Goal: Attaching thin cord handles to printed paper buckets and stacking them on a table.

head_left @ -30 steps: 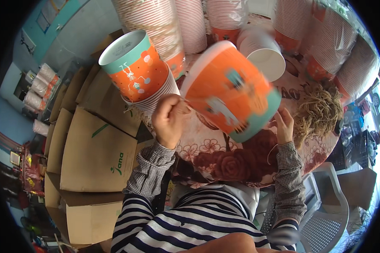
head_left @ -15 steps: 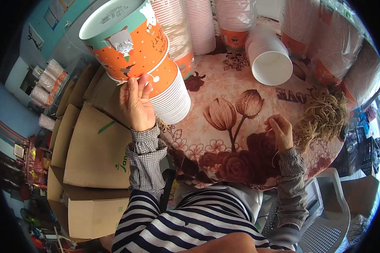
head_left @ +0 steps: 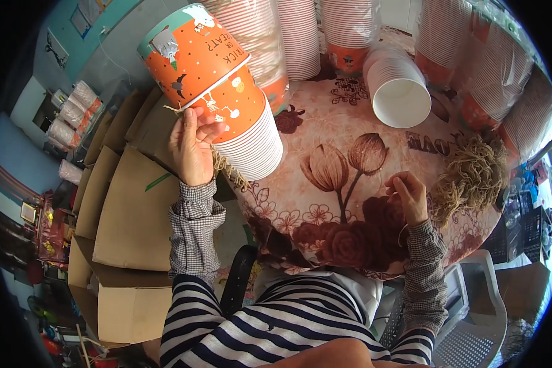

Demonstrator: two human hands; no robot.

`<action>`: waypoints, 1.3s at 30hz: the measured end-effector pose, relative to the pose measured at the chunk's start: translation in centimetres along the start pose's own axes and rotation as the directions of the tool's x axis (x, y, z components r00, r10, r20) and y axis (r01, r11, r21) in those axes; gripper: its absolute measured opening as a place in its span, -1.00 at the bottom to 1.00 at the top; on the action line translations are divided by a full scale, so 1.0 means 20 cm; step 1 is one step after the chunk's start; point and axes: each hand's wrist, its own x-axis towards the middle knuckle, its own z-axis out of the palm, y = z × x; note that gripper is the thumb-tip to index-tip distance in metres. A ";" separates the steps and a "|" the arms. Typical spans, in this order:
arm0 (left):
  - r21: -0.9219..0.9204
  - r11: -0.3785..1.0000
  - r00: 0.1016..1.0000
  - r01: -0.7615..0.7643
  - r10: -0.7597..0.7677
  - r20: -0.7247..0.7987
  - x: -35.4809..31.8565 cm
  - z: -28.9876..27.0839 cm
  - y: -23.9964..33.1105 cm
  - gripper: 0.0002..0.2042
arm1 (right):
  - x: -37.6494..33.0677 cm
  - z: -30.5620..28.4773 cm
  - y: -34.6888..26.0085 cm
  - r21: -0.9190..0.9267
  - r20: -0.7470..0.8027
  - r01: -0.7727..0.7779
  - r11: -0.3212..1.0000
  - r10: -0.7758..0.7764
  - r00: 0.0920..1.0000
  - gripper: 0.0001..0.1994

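Flowered tablecloth [head_left: 365, 187] bears, at its left edge, a tilted stack of paper tubs [head_left: 251, 153], topmost tub [head_left: 196, 55] orange, mint-banded, starred, bat-printed, rim-down over the next; left hand [head_left: 193, 144] bent at its white rim, grip unclear, right hand [head_left: 411, 193] curled in.

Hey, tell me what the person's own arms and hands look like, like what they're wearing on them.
The left hand and the right hand are both without gloves. A finely checked, greyish, wrinkled left sleeve and matching right sleeve cover the forearms. Above them show striped upper sleeves in dark navy and white.
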 end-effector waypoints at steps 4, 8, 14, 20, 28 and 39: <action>0.118 0.956 0.961 -0.269 0.275 -0.039 -0.01 -0.02 0.00 -0.77 | 0.00 -0.01 0.02 -0.016 -0.007 0.019 1.000 -0.019 1.000 -0.84; 0.303 0.702 0.736 -0.645 0.677 -0.003 0.17 -0.08 0.19 -0.76 | 0.02 -0.01 0.05 -0.016 -0.014 -0.016 1.000 0.016 1.000 -0.84; 0.601 0.587 0.836 -0.542 0.451 0.313 0.58 -0.09 0.56 -0.64 | 0.03 -0.01 0.05 -0.082 0.014 -0.026 0.996 0.028 1.000 -0.84; 0.568 0.656 0.863 -0.497 0.306 0.402 0.69 -0.14 0.57 -0.74 | 0.03 0.01 0.06 -0.109 0.034 -0.048 0.993 0.052 0.998 -0.84; 0.546 0.480 0.711 -0.687 0.290 0.641 0.51 -0.04 0.50 -0.88 | 0.03 0.00 0.08 -0.114 0.031 -0.071 0.991 0.075 0.997 -0.85; 0.511 0.485 0.672 -0.710 0.248 0.698 0.53 -0.13 0.43 -0.89 | 0.03 0.01 0.08 -0.127 0.040 -0.066 0.990 0.072 0.997 -0.85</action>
